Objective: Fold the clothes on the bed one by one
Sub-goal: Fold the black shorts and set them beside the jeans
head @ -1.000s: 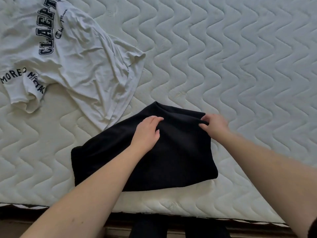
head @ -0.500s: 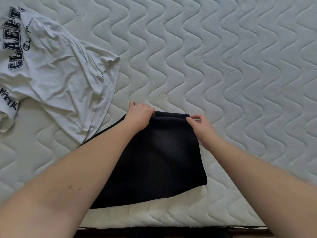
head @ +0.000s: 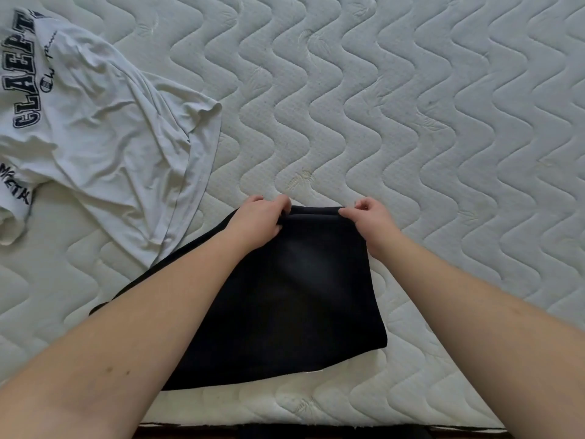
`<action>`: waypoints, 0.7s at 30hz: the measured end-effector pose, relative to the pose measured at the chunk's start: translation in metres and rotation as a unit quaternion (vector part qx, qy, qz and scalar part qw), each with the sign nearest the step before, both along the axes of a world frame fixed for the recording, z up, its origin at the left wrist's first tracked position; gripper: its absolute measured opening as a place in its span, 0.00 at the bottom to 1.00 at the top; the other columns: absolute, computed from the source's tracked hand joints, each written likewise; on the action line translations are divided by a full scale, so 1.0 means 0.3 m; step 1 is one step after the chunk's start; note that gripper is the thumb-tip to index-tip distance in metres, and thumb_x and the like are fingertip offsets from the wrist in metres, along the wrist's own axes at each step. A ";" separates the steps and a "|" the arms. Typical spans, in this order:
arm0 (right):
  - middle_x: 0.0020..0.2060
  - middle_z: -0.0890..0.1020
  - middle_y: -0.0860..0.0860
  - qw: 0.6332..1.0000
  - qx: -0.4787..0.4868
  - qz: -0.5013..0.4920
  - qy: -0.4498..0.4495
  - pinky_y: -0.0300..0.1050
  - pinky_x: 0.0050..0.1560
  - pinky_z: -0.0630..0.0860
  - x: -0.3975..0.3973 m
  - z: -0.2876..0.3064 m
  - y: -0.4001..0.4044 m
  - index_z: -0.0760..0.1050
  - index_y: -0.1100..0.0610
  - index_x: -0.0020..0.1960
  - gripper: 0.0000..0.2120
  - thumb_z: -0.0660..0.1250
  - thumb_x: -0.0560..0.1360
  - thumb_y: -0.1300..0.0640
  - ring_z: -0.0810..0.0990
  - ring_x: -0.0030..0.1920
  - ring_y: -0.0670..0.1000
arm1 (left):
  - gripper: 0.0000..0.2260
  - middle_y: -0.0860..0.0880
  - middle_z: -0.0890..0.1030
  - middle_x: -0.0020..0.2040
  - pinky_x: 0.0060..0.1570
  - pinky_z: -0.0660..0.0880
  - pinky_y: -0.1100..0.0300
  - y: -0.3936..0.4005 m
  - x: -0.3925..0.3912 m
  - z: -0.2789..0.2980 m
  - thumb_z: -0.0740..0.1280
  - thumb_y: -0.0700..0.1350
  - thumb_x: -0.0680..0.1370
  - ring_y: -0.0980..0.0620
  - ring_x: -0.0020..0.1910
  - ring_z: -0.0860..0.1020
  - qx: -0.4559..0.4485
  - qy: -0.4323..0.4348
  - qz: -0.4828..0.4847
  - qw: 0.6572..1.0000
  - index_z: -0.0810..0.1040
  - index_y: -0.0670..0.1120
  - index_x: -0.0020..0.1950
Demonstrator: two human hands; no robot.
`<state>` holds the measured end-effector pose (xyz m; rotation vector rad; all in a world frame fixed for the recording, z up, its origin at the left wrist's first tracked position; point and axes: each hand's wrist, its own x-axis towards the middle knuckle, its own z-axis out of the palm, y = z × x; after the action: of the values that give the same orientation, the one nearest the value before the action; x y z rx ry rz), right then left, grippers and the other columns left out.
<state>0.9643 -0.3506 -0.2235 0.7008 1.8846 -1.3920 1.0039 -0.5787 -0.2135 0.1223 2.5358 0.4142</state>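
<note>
white t-shirt (head: 104,128) lies crumpled at upper left on the bed (head: 411,122). left hand (head: 259,221) and right hand (head: 368,218) each pinch the far edge of the black garment (head: 294,296), which extends toward the lower frame.

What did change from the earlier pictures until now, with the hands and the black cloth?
The left hand left the middle of the black garment and moved to its far edge, which it now grips. The right hand keeps its pinch on that edge's right corner, now closer to the left hand. The garment looks narrower. The white T-shirt stays crumpled on the mattress.
</note>
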 end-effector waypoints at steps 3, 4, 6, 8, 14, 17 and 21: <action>0.43 0.79 0.51 0.998 0.001 -0.065 0.003 0.48 0.44 0.76 -0.009 -0.003 0.015 0.72 0.51 0.43 0.10 0.74 0.71 0.56 0.78 0.44 0.53 | 0.14 0.52 0.80 0.56 0.65 0.62 0.56 0.001 -0.011 -0.005 0.68 0.45 0.77 0.49 0.59 0.76 -0.017 0.010 -0.035 0.999 0.74 0.52 0.63; 0.45 0.81 0.52 0.997 0.010 -0.080 0.009 0.50 0.47 0.78 -0.008 -0.003 0.017 0.72 0.50 0.44 0.10 0.74 0.71 0.56 0.80 0.46 0.54 | 0.14 0.53 0.79 0.58 0.65 0.61 0.55 0.002 -0.011 -0.007 0.68 0.46 0.78 0.50 0.60 0.74 -0.028 0.013 -0.048 0.998 0.75 0.53 0.63; 0.48 0.83 0.53 0.995 0.025 -0.096 0.014 0.55 0.53 0.80 0.000 -0.014 0.019 0.73 0.49 0.47 0.09 0.73 0.72 0.54 0.82 0.51 0.56 | 0.13 0.53 0.77 0.59 0.66 0.61 0.53 -0.001 -0.011 -0.011 0.67 0.50 0.78 0.50 0.62 0.72 -0.043 0.012 -0.061 0.997 0.76 0.54 0.63; 0.52 0.82 0.54 0.997 0.024 -0.074 -0.005 0.55 0.54 0.80 0.013 -0.018 0.016 0.74 0.49 0.52 0.10 0.71 0.74 0.49 0.82 0.53 0.56 | 0.16 0.51 0.75 0.59 0.66 0.61 0.52 -0.005 -0.008 -0.010 0.67 0.56 0.77 0.49 0.63 0.71 -0.068 0.001 -0.088 0.994 0.76 0.53 0.63; 0.49 0.79 0.50 0.980 0.096 0.176 0.011 0.47 0.54 0.77 -0.005 0.017 0.010 0.72 0.50 0.60 0.19 0.72 0.73 0.46 0.79 0.50 0.51 | 0.16 0.51 0.78 0.53 0.64 0.62 0.53 0.013 -0.017 0.002 0.57 0.61 0.81 0.49 0.58 0.75 -0.050 -0.020 -0.055 0.997 0.73 0.51 0.59; 0.49 0.81 0.53 0.993 0.007 0.115 -0.010 0.46 0.51 0.79 -0.024 0.033 0.002 0.75 0.50 0.59 0.15 0.73 0.75 0.56 0.82 0.51 0.54 | 0.08 0.51 0.75 0.41 0.51 0.64 0.56 0.018 -0.038 0.017 0.58 0.53 0.82 0.45 0.50 0.76 -0.012 -0.023 -0.015 1.000 0.68 0.49 0.52; 0.49 0.82 0.53 0.986 -0.128 -0.091 -0.057 0.36 0.32 0.77 -0.041 0.061 -0.004 0.74 0.54 0.63 0.17 0.65 0.78 0.67 0.83 0.41 0.48 | 0.11 0.48 0.80 0.53 0.50 0.70 0.52 0.014 -0.067 0.014 0.64 0.49 0.81 0.44 0.53 0.78 0.018 -0.064 -0.018 0.998 0.68 0.49 0.61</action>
<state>0.9521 -0.3517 -0.2053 0.8192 1.5489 -1.6374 0.9837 -0.5746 -0.2093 0.1513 2.3965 0.4396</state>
